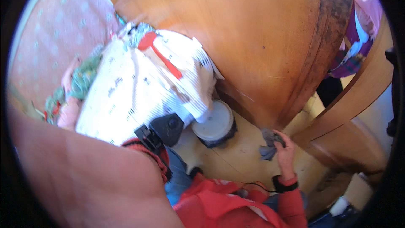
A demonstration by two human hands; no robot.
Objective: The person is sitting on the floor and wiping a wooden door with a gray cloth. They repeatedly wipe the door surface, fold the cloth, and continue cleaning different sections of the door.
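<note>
My right hand (285,152), below a red sleeve and a black wrist strap, holds a crumpled grey cloth (269,144) at the lower edge of a wooden door (253,44). The cloth touches or nearly touches the door's bottom corner. My left hand (85,177) looms large and blurred at the lower left, close to the camera, with a black device strapped at its wrist; its fingers cannot be made out.
A bed or padded surface with a white patterned cover (126,95) lies at the left, with a red strip (166,60) on it. A round lidded bucket (213,122) stands on the floor beside it. Clothes (357,50) show behind the door; a box (357,191) lies lower right.
</note>
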